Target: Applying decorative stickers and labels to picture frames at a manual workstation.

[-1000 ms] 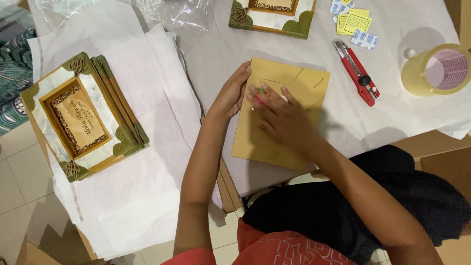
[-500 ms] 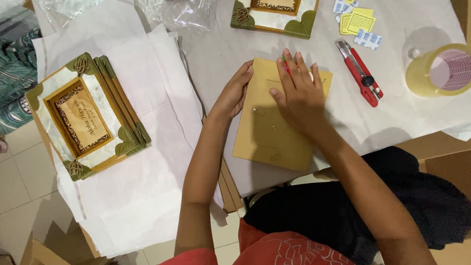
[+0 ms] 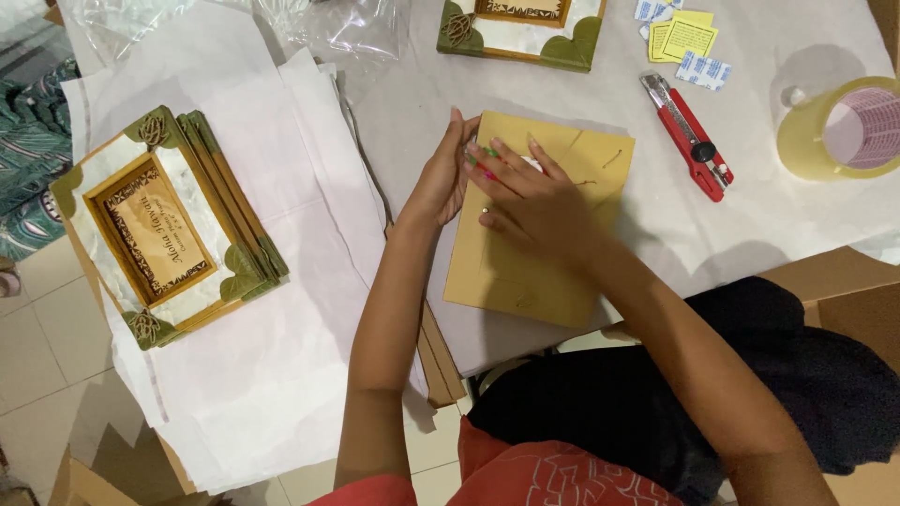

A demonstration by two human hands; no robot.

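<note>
- Since half a second ago, the right hand (image 3: 539, 201) has slid from the top edge of the tan board (image 3: 539, 225) down and to the left, toward its upper left corner; the left hand (image 3: 441, 178) has stayed at the board's left edge.
- The tan board lies flat on the white paper-covered surface (image 3: 394, 122), directly in front of the person.
- The right hand lies over the board with its fingers (image 3: 497, 155) stretched out, their tips meeting the left hand; a small pale item sits under them, too hidden to identify, and whether they grip it cannot be told.
- The left hand's fingers are extended and pressed against the board's edge, not closed around anything.
- A red utility knife (image 3: 689, 136) lies just right of the board, and a roll of clear tape (image 3: 844, 131) sits farther right.
- Yellow sticky notes (image 3: 682, 36) lie at the top.
- A green-cornered decorative frame (image 3: 164, 230) rests well apart to the left; another frame (image 3: 525, 28) sits at the top edge.
</note>
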